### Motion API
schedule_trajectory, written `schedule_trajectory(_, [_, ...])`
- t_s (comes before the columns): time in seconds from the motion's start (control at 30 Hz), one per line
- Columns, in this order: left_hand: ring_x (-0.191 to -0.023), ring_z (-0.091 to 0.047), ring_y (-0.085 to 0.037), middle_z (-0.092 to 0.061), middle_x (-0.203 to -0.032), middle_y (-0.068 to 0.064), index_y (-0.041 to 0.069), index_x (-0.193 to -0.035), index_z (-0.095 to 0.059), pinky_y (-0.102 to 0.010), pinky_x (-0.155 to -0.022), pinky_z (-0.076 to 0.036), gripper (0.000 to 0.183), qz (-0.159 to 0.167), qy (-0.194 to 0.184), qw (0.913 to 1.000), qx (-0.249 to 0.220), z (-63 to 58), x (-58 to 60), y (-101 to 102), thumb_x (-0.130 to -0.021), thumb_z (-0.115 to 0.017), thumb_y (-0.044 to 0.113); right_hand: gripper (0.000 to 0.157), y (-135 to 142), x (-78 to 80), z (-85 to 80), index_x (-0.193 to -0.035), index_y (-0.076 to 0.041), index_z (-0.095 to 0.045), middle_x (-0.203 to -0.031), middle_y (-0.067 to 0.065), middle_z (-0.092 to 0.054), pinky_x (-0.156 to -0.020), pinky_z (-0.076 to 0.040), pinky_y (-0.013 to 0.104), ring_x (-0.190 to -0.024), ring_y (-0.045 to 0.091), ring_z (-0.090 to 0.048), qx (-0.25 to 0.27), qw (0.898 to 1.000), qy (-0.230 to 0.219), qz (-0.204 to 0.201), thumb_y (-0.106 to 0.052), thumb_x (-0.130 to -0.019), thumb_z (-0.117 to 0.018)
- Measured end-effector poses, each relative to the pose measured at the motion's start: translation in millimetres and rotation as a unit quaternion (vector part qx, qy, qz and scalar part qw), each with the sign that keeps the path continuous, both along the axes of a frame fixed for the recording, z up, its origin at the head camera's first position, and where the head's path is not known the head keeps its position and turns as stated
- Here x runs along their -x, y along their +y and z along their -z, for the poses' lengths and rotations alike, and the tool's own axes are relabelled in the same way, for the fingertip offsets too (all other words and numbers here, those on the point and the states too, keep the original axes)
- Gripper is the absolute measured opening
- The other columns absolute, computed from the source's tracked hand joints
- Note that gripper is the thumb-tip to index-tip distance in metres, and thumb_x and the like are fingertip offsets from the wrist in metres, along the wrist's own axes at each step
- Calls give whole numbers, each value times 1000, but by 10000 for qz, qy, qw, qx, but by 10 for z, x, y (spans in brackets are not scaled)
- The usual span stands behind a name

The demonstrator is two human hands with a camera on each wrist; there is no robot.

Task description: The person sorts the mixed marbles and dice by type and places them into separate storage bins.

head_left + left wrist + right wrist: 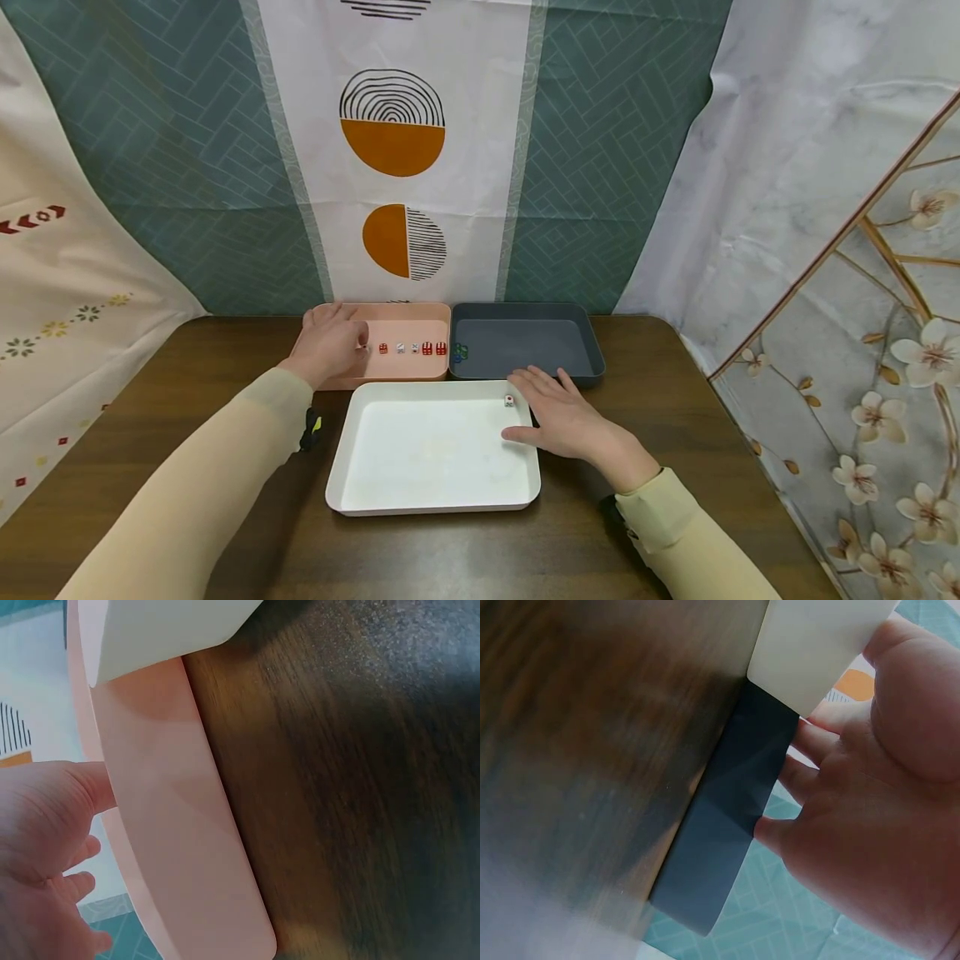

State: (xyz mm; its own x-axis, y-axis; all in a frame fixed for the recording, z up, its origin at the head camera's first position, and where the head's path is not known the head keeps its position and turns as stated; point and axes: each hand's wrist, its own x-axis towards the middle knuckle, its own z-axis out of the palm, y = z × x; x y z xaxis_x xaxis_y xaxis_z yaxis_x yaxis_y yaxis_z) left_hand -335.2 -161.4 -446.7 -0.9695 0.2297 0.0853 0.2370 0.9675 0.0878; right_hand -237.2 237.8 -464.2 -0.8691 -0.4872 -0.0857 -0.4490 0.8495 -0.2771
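My left hand [327,340] is over the left end of the pink tray [386,373], fingers loosely bent, its lower digit reaching behind the tray wall [161,802] in the left wrist view. Just beneath the fingers a small pale die shows partly. Right of it a row of dice begins with a red die [383,348] and a white die [401,348]. My right hand [562,421] spreads its fingers over the right edge of the white tray [431,504], holding nothing visible. A white die [509,401] lies in that tray's far right corner, near the fingers.
A dark grey tray [525,333] stands right of the pink one, with small green and blue dice [461,352] at its left wall. All three trays sit on a brown wooden table [420,554]. Patterned cloth [397,250] hangs behind.
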Motion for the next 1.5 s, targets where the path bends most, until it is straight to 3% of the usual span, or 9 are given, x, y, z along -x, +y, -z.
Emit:
schedule_trajectory(0.4, [-150, -33, -52, -58, -148, -27, 13, -99, -80, -81, -124, -9, 6, -61, -1, 10000, -36, 51, 36, -46, -94, -81, 10, 93, -30, -8, -11, -174, -13, -35, -179, 7, -33, -135, -3, 60, -169, 30, -18, -83, 10000, -25, 48, -60, -103, -73])
schedule_trajectory(0.83, [-154, -31, -52, -57, -150, -26, 14, -103, -80, -79, -126, -5, 9, -51, -82, 9999, 60, 54, 43, -23, -96, -78, 8, 93, -20, -11, -8, -173, -12, -37, -178, 8, -35, -134, -5, 61, -169, 31, -20, -8, 10000, 3, -11, -60, -102, -74])
schedule_trajectory(1.17, [-151, -33, -50, -57, -147, -24, 16, -103, -79, -79, -126, -3, 11, -42, -140, 9999, 18, 122, 126, -25, -95, -77, 8, 94, -14, -6, 5, -173, -12, -36, -178, 8, -35, -134, -4, 62, -169, 31, -19, 29, 10000, -3, 19, -59, -102, -75])
schedule_trajectory(1.5, [-149, -36, -50, -59, -142, -23, 14, -106, -79, -81, -125, -7, 11, 33, -80, 10000, 38, 111, 118, -9, -97, -77, 9, 94, -12, 7, 8, -173, -12, -36, -179, 8, -34, -134, -4, 61, -169, 31, -19, -6, 10000, -16, 23, -60, -102, -74])
